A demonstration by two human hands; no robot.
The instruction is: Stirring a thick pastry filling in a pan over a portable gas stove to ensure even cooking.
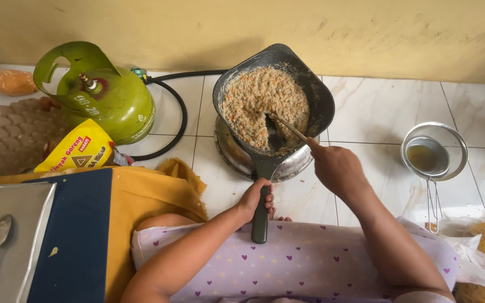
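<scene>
Hands point(255, 197) on pan point(315, 95) and spatula point(288, 128)

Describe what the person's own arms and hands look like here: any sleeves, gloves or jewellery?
Both arms are bare as far as the picture shows, with no sleeves in view. The left hand and the right hand wear no gloves, and no rings, bracelets or watch can be seen. Below the arms, the lap is covered in pale lilac cloth printed with small hearts.
</scene>
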